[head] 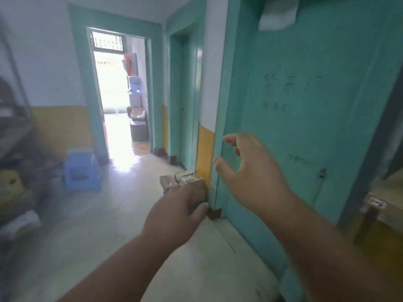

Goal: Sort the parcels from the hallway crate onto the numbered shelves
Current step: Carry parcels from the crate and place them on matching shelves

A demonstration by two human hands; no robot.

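- Teal door (305, 127) close on the right; blue stool (81, 170) by the left wall, blurred.
- Taped cardboard parcel (181, 182) gripped in left hand (176, 212), long axis unclear.
- Right hand (250, 173) spread, fingers apart, before the door.

pale tiled floor (91, 225) carries a blue plastic stool (81, 170).

Two bare forearms reach in from the bottom edge | no sleeves, the arms uncovered as far as they show | left hand (174, 210) bare | right hand (250, 171) bare, motion-blurred
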